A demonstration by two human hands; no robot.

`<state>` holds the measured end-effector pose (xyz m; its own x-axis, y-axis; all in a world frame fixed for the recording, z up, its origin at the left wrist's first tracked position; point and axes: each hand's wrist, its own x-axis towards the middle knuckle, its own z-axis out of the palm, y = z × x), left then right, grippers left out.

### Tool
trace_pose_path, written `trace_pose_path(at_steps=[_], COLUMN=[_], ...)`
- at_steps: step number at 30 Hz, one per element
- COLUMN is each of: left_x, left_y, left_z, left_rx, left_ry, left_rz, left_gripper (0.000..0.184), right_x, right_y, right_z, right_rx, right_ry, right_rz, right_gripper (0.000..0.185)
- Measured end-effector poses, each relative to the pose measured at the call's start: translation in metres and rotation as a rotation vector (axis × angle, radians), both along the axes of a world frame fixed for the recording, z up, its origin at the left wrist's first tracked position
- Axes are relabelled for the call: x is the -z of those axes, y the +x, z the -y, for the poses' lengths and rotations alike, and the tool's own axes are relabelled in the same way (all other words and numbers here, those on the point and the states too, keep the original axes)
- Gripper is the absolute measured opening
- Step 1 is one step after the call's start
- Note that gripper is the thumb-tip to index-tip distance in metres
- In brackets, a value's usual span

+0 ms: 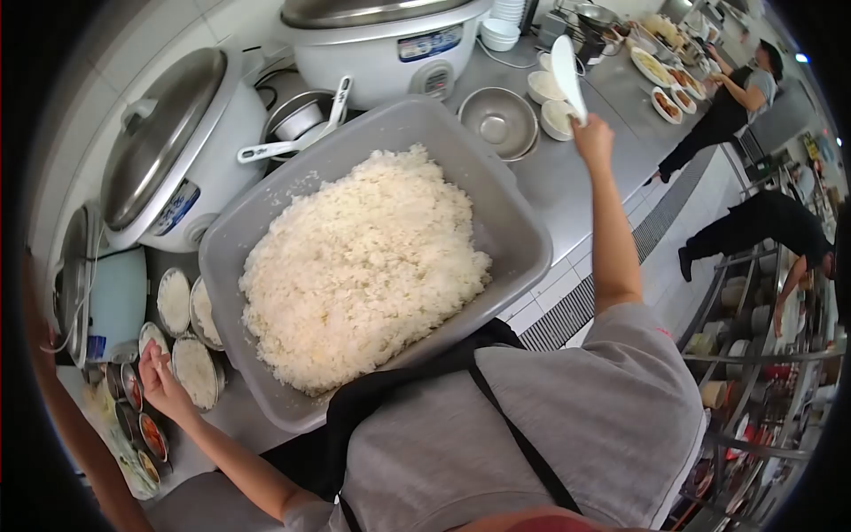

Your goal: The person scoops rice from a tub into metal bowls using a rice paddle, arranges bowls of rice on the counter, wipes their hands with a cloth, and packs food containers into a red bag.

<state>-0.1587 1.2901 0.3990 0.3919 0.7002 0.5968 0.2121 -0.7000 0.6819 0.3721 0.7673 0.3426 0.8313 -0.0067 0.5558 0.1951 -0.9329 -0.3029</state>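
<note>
My right hand [594, 142] grips a white rice paddle [565, 71] by its handle, raised over the steel counter at the right. Beside the paddle stand white bowls filled with rice [557, 117]. A large grey plastic tub [510, 208] before me holds a big mound of cooked white rice [359, 266]. On the left, my left hand [162, 383] has its fingers partly extended at the near edge of a rice bowl [152, 336]; whether they touch it is unclear. More bowls of rice [195, 371] stand next to that hand.
Large rice cookers [377, 58] line the wall behind the tub. A steel bowl [498, 122] and a pot [306, 115] with white-handled utensils sit near it. Small bowls of red food [152, 434] are at lower left. Two other people [749, 97] work at the right near shelving [762, 355].
</note>
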Motion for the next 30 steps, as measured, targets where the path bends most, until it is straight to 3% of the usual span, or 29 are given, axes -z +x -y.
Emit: trace_pose_path(at_steps=[6,8,14,17,19,21,22,23,25,27,30], left_x=[-0.013,-0.014,-0.023,-0.011,-0.007,-0.024,-0.031,-0.029,-0.023,-0.009,0.005], left_y=[0.103,0.129,0.153,0.149,0.150,0.162,0.171,0.180,0.191,0.187,0.157], left_z=[0.058,0.080,0.131,0.123,0.117,0.127,0.134,0.141,0.148,0.142,0.106], left_rx=[0.343,0.449,0.544,0.657,0.723,0.840,0.922,0.906,0.979,0.858,0.603], left_ry=[-0.030,0.026,0.026,-0.151,-0.373,-0.711,-0.877,-0.885,-1.289,-1.229,-1.145], left_rz=[-0.118,-0.186,-0.274,-0.199,-0.129,-0.018,0.063,0.065,0.025,0.000,-0.025], left_gripper=[0.014,0.010,0.011,0.012,0.017,0.035,0.047,0.047,0.053,0.052,0.048], right_x=[0.037,0.038,0.010,-0.042,-0.095,-0.136,-0.140,-0.139,-0.118,-0.104,-0.112], right_y=[0.031,0.046,0.043,0.031,0.013,-0.041,-0.064,-0.087,-0.133,-0.153,-0.147], right_z=[-0.052,-0.065,-0.068,-0.054,-0.058,-0.098,-0.121,-0.144,-0.189,-0.223,-0.241], right_rx=[-0.130,-0.094,-0.276,-0.335,-0.536,-0.728,-0.819,-0.905,-1.024,-1.039,-0.951], right_ry=[0.169,0.045,-0.050,-0.001,0.381,0.530,0.501,0.474,0.527,0.439,0.207], right_rz=[-0.088,-0.317,-0.096,0.135,-0.142,-0.201,-0.269,-0.333,-0.461,-0.725,-0.687], right_gripper=[0.040,0.039,0.037,0.029,0.024,0.020,0.022,0.023,0.024,0.028,0.031])
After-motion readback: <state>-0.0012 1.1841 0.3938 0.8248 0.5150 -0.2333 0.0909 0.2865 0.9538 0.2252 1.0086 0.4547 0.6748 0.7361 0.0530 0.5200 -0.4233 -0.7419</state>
